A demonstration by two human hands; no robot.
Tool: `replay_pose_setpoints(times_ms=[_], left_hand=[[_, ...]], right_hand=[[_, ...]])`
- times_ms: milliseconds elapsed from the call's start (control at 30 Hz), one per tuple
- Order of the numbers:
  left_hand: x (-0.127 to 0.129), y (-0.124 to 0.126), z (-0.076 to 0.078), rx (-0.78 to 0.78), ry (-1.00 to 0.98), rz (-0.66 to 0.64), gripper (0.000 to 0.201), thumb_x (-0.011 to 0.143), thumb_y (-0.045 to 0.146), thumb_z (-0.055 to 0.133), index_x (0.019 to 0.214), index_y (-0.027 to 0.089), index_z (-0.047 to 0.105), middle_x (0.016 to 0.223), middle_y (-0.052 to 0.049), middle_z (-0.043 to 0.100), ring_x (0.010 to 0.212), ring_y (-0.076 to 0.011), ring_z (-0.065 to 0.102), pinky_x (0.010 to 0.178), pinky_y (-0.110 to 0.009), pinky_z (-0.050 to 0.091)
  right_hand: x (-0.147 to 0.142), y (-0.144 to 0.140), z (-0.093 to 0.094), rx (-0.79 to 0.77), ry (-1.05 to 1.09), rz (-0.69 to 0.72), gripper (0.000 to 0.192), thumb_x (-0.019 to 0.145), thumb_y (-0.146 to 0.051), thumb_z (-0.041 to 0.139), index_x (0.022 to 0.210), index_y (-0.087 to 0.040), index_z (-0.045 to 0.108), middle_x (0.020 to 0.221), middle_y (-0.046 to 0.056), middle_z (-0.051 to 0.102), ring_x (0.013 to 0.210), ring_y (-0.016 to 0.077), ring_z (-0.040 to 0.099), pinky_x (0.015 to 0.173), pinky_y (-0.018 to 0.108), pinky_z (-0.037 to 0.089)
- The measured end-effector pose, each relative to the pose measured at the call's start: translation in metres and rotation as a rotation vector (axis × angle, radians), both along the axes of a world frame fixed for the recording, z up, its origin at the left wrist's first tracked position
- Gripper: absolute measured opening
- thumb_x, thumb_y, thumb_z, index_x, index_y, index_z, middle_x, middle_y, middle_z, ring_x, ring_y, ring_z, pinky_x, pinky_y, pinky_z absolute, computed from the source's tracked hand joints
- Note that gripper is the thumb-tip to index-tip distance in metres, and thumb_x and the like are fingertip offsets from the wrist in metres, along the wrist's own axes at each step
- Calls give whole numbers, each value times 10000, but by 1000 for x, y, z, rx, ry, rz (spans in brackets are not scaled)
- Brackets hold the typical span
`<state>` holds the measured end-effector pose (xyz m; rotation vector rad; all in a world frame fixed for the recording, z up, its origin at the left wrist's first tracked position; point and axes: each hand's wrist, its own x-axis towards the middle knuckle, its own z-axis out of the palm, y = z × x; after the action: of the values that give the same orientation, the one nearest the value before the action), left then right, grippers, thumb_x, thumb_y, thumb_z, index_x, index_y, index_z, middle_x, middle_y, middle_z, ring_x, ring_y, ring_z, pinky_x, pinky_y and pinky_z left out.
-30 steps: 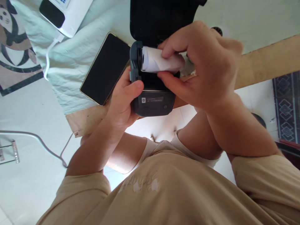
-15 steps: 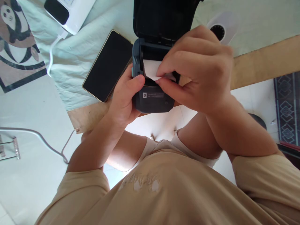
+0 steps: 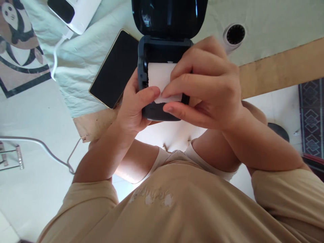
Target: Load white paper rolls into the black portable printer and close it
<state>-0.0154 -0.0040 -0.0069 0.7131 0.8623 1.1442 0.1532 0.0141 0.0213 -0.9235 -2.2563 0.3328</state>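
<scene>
The left hand gripped the dark printer at the table's near edge, lid raised. The right hand pinched the white paper roll seated in the printer's bay, under its fingertips.

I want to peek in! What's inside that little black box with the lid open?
A white paper roll sits inside the printer. The right hand covers its right part and the compartment beneath.

Black phone flat on pale cloth. White device with cable top left. Round fan top right. Wooden board beneath cloth.
</scene>
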Motion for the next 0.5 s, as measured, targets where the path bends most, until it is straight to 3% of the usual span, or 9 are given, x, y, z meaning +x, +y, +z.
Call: replay_pose_setpoints(times_ms=[167,333,500], left_hand=[[-3,-2,1,-29,96,-41,453,635,274,710,1048,256,524,847,-3,619,735,-169,626,606,-308,521],[0,-1,-2,20,-22,-22,395,658,350,671,1021,271,536,981,-20,629,1033,-251,628,806,-399,566],[0,-2,-1,-2,8,-3,361,684,315,666,1015,252,536,959,-32,649,1114,-273,615,853,-426,577]], right_hand=[[0,1,2,46,3,-162,311,825,-462,461,975,-226,597,1042,7,560,1016,102,518,977,346,409],[-3,-1,7,-70,-46,-131,335,784,-418,505,1062,-236,547,1126,35,510,1112,106,503,1039,352,405],[-2,-1,11,-93,-26,-93,347,785,-445,496,1064,-241,532,1127,26,507,1139,93,487,1067,330,419]])
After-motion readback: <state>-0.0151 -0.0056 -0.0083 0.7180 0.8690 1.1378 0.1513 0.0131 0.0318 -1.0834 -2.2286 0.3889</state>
